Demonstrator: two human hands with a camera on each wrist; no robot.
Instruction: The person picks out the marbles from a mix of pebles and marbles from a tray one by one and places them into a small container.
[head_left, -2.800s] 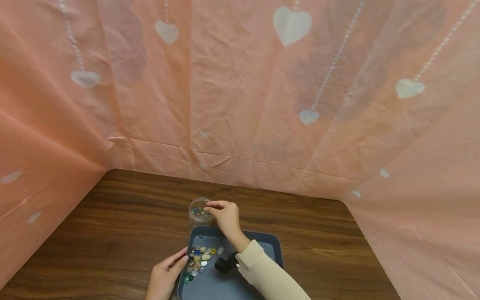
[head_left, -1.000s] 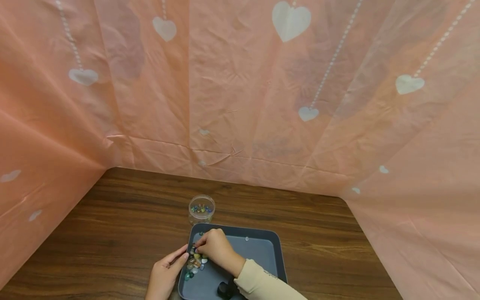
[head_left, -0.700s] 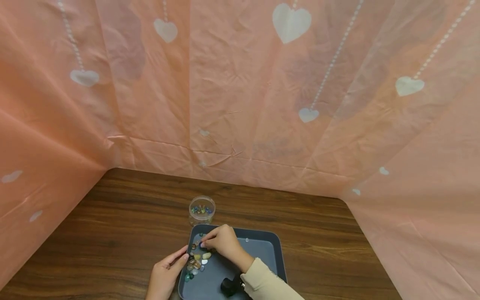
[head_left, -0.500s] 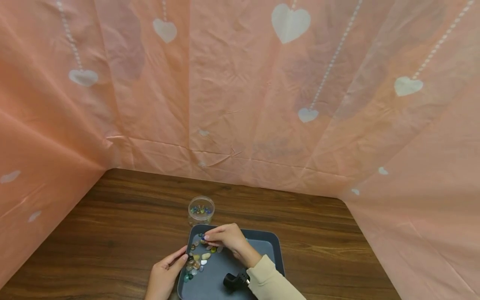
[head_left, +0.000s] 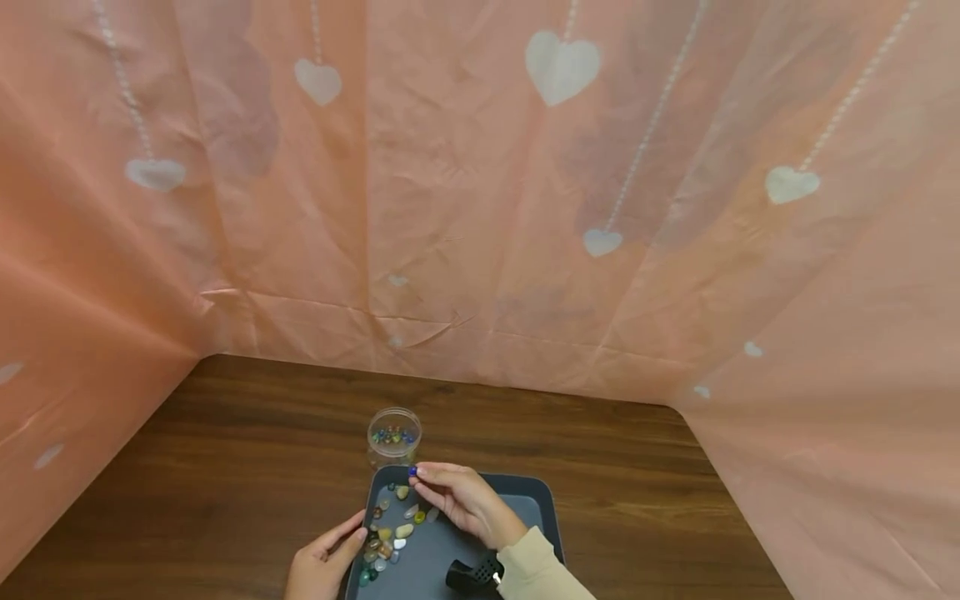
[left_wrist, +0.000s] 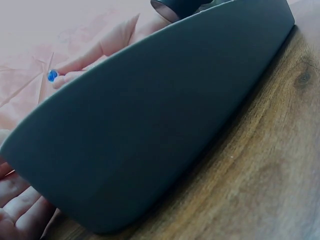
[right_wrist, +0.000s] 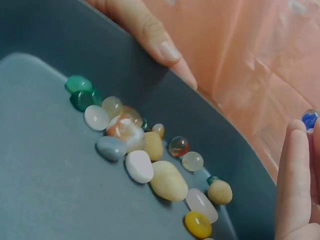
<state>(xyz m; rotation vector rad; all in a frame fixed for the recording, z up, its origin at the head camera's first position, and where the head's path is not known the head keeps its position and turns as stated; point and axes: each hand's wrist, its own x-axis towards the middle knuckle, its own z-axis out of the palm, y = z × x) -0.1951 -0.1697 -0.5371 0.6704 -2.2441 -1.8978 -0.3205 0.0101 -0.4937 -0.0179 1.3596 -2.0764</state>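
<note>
My right hand (head_left: 471,504) pinches a blue glass marble (right_wrist: 310,120) between thumb and fingertips, above the far left corner of a dark grey tray (head_left: 517,482). On the tray's left side, my left hand (head_left: 321,565) grips the rim, thumb on the edge and fingers outside. Inside the tray, along that side, lie polished stones and marbles: a cream stone (right_wrist: 169,181), a white stone (right_wrist: 139,166), a yellow piece (right_wrist: 198,224), a green stone (right_wrist: 79,84) and a swirled marble (right_wrist: 178,146), among several others. A clear round jar (head_left: 394,433) with small coloured marbles stands just behind the tray.
The tray rests on a dark wooden table (head_left: 255,467). Pink cloth (head_left: 480,208) with white hearts encloses the table at the back and both sides. A black device (head_left: 474,575) sits at my right wrist, over the tray.
My right hand went from the jar down to the stones in the tray, took hold of the blue marble and lifted it toward the tray's far left corner. The left hand stays at the rim.
</note>
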